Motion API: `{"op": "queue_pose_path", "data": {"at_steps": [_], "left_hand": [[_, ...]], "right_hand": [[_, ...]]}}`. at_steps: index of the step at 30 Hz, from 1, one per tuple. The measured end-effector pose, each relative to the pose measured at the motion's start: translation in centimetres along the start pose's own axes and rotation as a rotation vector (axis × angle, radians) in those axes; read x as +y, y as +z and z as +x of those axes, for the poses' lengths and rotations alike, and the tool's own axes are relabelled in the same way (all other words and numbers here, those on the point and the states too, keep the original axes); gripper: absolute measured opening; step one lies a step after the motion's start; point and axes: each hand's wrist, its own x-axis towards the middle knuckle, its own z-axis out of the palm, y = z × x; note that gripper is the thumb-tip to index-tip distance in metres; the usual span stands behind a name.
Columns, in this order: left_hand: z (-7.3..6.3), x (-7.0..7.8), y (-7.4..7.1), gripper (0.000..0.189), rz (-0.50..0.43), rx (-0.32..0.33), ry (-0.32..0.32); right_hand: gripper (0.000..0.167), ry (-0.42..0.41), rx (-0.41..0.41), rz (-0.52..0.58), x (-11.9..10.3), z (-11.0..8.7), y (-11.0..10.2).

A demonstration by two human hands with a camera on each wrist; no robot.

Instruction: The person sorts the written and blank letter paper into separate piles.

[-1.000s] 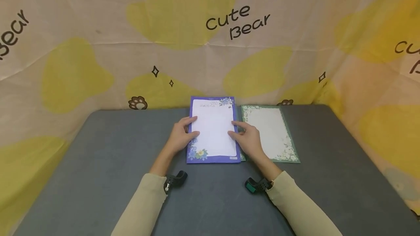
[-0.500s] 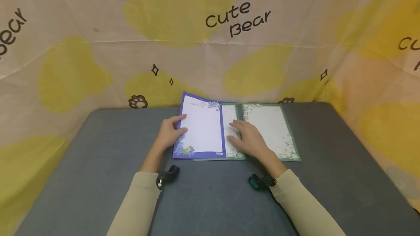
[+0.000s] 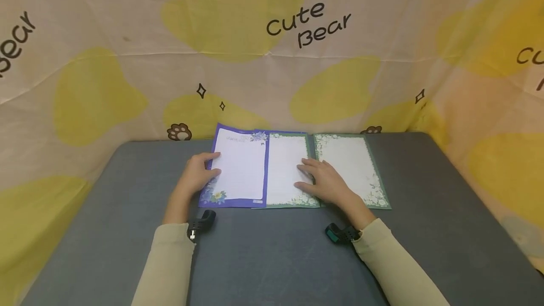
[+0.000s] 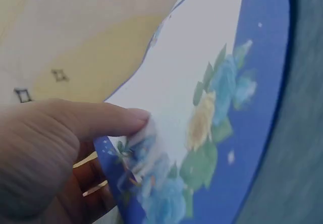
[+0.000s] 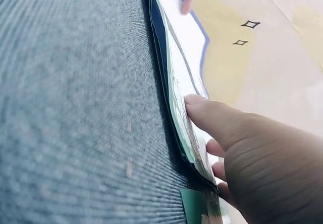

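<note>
My left hand (image 3: 196,174) pinches the left edge of a purple-bordered sheet of writing paper (image 3: 241,169), thumb on top. The left wrist view shows this paper (image 4: 171,98) bending, with blue and cream flowers at its corner. It overlaps a green-bordered sheet (image 3: 284,169) on a small stack; a strip of purple edge shows behind that sheet's top. My right hand (image 3: 325,181) rests on the stack's right side, fingers fairly straight and spread. In the right wrist view, the right thumb (image 5: 207,108) touches the layered papers near their edge.
Another green-bordered white sheet (image 3: 346,169) lies flat to the right, partly under my right forearm. Everything is on a dark grey table (image 3: 263,259). A patterned cloth (image 3: 238,22) hangs behind the table's back edge.
My left hand has drawn the purple-bordered sheet leftward off the stack, uncovering the green-bordered sheet beneath. The right hand has let go of the purple-bordered sheet and stayed near the stack.
</note>
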Motion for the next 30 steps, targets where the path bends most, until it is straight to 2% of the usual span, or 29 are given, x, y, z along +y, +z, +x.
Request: {"op": "queue_pose_path", "data": {"at_steps": [3,7,15,20,25,27,30], "left_hand": [[-0.3,-0.7,-0.9,0.057,0.050,-0.008,-0.031],[-0.7,-1.4,-2.0,0.057,0.095,-0.009,-0.036],[-1.2,-2.5,-3.2,0.059,0.095,-0.035,-0.076],[-1.2,-2.5,-3.4,0.059,0.147,-0.008,-0.026],[-1.5,-0.7,-3.1,0.056,0.220,0.064,0.030],[-1.4,0.6,-2.5,0.054,0.226,0.080,0.059],[-0.9,2.7,-0.9,0.051,0.214,0.060,0.131]], "right_hand": [[0.062,-0.008,0.007,0.003,0.1,0.0,0.1],[0.062,-0.013,0.029,0.002,0.2,0.0,0.2],[0.060,-0.039,0.074,-0.012,0.7,-0.2,0.6],[0.061,-0.038,0.062,-0.002,0.7,-0.2,0.6],[0.062,-0.032,0.052,0.001,0.6,-0.1,0.5],[0.062,-0.028,0.053,0.002,0.6,-0.1,0.5],[0.062,-0.024,0.058,-0.001,0.7,-0.2,0.5]]}}
